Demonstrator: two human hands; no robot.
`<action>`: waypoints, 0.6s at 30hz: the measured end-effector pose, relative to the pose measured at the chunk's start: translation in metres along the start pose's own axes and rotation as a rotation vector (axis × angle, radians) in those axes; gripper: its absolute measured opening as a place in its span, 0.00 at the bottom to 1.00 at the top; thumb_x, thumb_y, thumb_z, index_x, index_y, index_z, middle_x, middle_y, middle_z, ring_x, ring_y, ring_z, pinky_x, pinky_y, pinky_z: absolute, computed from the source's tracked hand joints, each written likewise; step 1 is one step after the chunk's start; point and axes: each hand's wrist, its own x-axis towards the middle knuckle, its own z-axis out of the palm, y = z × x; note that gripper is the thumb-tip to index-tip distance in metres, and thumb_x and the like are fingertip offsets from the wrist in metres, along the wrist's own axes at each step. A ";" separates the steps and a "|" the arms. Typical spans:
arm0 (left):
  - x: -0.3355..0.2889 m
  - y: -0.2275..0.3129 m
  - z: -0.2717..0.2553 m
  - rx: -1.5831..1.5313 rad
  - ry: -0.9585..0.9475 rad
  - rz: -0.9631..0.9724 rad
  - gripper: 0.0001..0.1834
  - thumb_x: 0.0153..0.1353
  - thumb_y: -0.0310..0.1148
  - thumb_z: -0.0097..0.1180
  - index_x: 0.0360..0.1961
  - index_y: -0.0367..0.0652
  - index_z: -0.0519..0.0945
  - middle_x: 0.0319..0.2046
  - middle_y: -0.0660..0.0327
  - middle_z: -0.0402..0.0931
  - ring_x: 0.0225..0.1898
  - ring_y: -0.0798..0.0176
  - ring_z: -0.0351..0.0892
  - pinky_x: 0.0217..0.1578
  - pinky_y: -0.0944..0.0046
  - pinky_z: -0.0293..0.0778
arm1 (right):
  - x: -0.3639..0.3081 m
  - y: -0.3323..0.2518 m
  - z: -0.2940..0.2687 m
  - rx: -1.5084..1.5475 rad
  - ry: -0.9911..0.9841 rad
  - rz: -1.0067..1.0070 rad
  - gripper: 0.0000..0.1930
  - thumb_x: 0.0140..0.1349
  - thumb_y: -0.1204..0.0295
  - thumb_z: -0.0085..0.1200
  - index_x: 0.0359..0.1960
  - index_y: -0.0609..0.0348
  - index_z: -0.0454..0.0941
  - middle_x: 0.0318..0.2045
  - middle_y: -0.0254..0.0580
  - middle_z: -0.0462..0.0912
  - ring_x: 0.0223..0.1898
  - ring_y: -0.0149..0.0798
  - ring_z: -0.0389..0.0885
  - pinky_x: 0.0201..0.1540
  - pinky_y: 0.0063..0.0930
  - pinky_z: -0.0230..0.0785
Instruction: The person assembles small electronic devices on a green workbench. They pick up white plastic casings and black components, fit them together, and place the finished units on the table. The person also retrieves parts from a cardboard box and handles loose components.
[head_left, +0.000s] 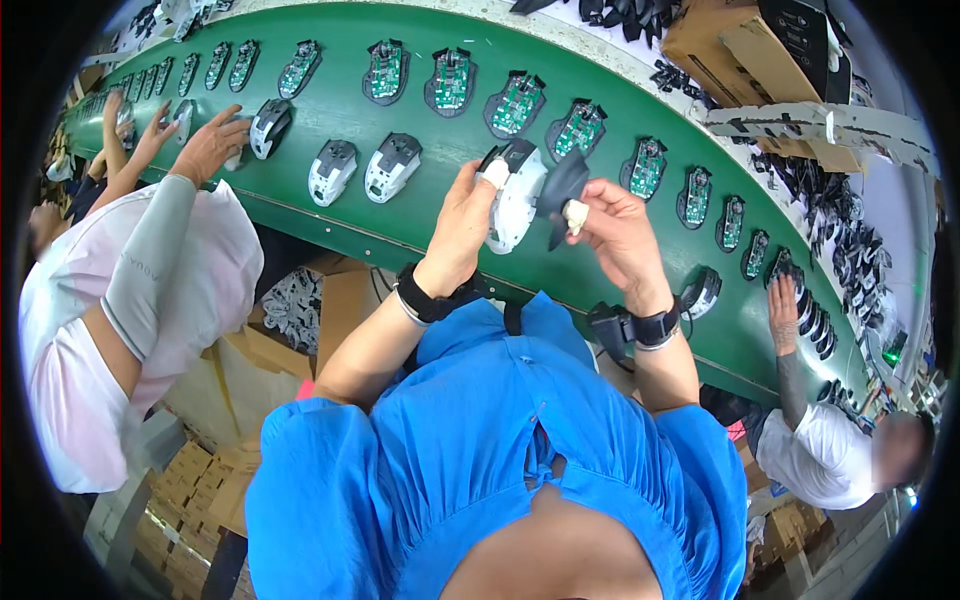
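Above the near edge of the green worktable, my left hand (458, 225) is closed on a computer mouse (517, 208) with a white shell and a dark front part. A pale finger cot covers its thumb. Just right of the mouse, my right hand (622, 222) pinches a black curved plastic shell piece (563, 188); a pale finger cot shows on this hand too. The shell piece is close beside the mouse, and I cannot tell whether they touch. Mouse bases with bare green circuit boards (515, 105) lie behind my hands.
The green table (420, 240) carries a long curved row of mouse bases. White-and-black mice (393, 168) lie to the left, another mouse (700, 292) at right. Co-workers' hands (212, 143) work on both sides. A cardboard box (735, 55) and black parts (850, 240) line the far side.
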 end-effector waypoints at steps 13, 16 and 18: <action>0.001 0.011 0.010 0.304 -0.063 0.195 0.20 0.68 0.38 0.46 0.54 0.36 0.67 0.44 0.59 0.73 0.45 0.69 0.71 0.46 0.70 0.68 | -0.006 0.014 0.026 -0.083 0.123 -0.198 0.04 0.53 0.85 0.60 0.29 0.66 0.78 0.25 0.39 0.81 0.25 0.33 0.82 0.30 0.24 0.76; 0.005 0.008 0.006 0.217 -0.051 0.240 0.19 0.68 0.37 0.46 0.54 0.35 0.66 0.44 0.59 0.73 0.45 0.70 0.71 0.46 0.70 0.68 | -0.007 0.016 0.031 -0.181 0.140 -0.288 0.05 0.51 0.85 0.60 0.29 0.66 0.78 0.24 0.38 0.81 0.26 0.32 0.81 0.30 0.23 0.76; 0.004 0.011 0.006 0.186 -0.084 0.205 0.19 0.68 0.37 0.46 0.54 0.35 0.66 0.44 0.58 0.73 0.45 0.70 0.71 0.46 0.70 0.68 | -0.009 0.017 0.031 -0.201 0.135 -0.288 0.05 0.51 0.86 0.61 0.29 0.67 0.78 0.24 0.38 0.81 0.25 0.31 0.81 0.30 0.23 0.76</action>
